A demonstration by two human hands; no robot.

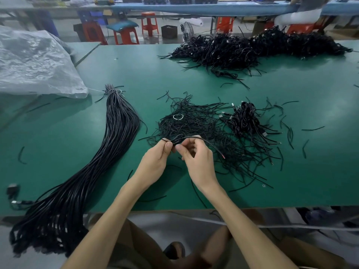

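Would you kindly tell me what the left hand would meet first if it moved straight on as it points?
Probably the heap of short black wire pieces just beyond the left hand, which pinches a black cable; depth is unclear.

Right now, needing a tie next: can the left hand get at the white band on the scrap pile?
Probably yes: the white band lies uncovered atop the scrap pile, just beyond the left hand, though that hand must first release the black cable.
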